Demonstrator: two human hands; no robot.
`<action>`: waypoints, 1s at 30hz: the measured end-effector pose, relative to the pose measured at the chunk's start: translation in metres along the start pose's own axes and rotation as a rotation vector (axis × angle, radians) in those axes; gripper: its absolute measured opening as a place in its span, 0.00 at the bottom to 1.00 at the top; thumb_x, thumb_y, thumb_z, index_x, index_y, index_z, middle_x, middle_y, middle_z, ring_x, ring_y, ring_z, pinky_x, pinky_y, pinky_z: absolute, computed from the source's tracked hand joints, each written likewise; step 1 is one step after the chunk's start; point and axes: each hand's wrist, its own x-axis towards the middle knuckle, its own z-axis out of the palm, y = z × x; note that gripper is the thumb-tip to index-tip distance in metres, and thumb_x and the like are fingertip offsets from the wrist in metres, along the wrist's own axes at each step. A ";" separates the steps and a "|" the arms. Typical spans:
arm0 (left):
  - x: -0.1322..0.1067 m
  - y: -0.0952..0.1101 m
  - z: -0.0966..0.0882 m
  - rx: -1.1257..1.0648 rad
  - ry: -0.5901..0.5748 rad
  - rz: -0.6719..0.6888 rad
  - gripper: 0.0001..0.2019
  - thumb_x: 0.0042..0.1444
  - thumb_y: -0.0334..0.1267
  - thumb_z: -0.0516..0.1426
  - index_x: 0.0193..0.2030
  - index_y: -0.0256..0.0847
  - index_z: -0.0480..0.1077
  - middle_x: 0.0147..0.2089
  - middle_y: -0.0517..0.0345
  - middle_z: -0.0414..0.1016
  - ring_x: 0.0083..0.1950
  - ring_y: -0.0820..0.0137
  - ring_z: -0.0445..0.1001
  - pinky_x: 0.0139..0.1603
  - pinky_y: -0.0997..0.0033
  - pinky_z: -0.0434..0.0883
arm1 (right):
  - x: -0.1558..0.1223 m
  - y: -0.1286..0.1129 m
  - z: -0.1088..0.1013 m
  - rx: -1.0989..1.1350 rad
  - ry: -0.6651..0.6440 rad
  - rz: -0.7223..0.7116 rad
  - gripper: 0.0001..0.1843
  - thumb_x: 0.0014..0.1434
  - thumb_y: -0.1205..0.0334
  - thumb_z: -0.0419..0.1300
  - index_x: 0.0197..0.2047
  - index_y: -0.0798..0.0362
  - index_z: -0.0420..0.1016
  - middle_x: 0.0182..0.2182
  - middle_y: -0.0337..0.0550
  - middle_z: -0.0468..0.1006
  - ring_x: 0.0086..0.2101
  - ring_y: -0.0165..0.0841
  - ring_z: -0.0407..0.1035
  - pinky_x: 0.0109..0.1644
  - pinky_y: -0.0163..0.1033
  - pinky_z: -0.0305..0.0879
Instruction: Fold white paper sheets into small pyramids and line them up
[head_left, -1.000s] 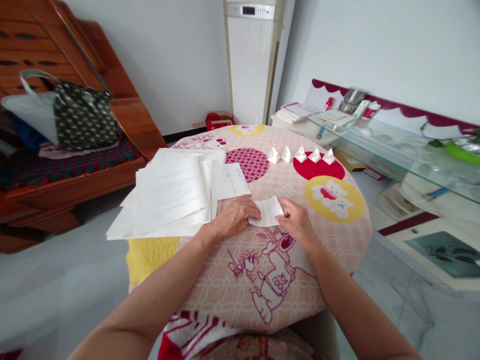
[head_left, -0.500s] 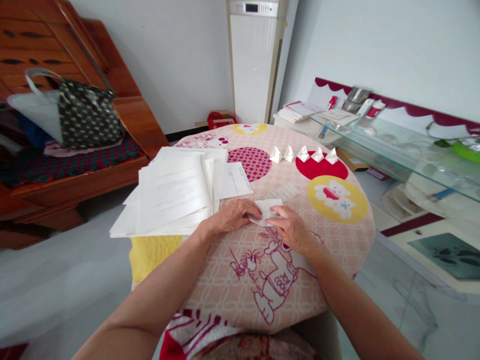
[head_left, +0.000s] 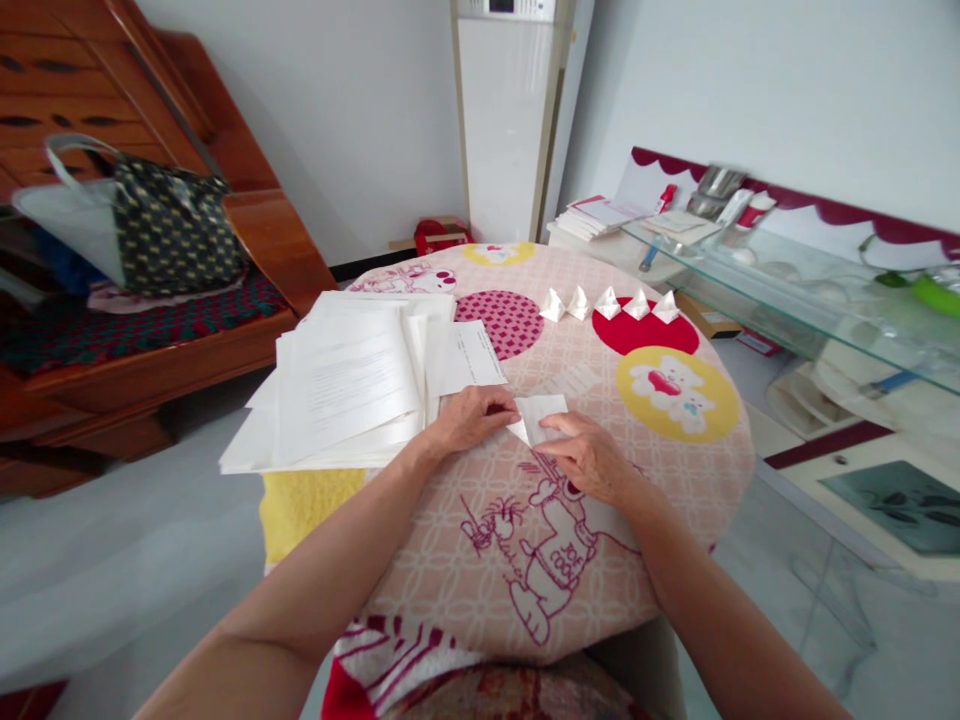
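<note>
Using the round, cloth-covered table (head_left: 450,580) as work surface, right up against the lap, likely to get both forearms supported. Got the loose pile of sheets (head_left: 341,370) parked far left, apparently jutting past the edge, probably for easy reach without crowding the hands. Pinching the left edge of a small white paper (head_left: 547,404) with curled, nearly closed left hand (head_left: 472,418), seemingly as anchor. Pressing its right part with half-open right hand (head_left: 585,455), thumb and index finger parted, looks like to keep it flat on the cloth. Centred in front of the torso, near the printed sheet (head_left: 465,358) at the pile's right side. Lined up five folded paper shapes (head_left: 608,304) along the far right, well apart from the hands, presumably safe from the sleeves' path.

Can't see top of the tall white unit (head_left: 502,120), cut off. Can't see the pile's lower layers or read any print. Can't make out left thumb or the paper's edges under fingers. Can't tell faint pale patch (head_left: 574,378) beyond as slip or cloth print.
</note>
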 end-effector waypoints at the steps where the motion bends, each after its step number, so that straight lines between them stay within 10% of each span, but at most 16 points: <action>1: 0.001 0.002 0.002 0.051 0.017 -0.010 0.08 0.63 0.37 0.58 0.35 0.37 0.77 0.32 0.60 0.76 0.32 0.73 0.71 0.35 0.74 0.65 | 0.000 0.000 0.000 -0.002 -0.006 0.000 0.22 0.58 0.77 0.55 0.43 0.47 0.86 0.51 0.49 0.79 0.50 0.43 0.73 0.56 0.51 0.72; 30: 0.009 0.014 0.034 0.533 0.120 -0.171 0.03 0.65 0.34 0.59 0.39 0.39 0.73 0.41 0.53 0.78 0.45 0.66 0.76 0.49 0.68 0.73 | 0.006 -0.010 -0.014 0.035 -0.122 0.022 0.17 0.57 0.77 0.54 0.34 0.51 0.82 0.43 0.48 0.79 0.44 0.41 0.70 0.52 0.47 0.68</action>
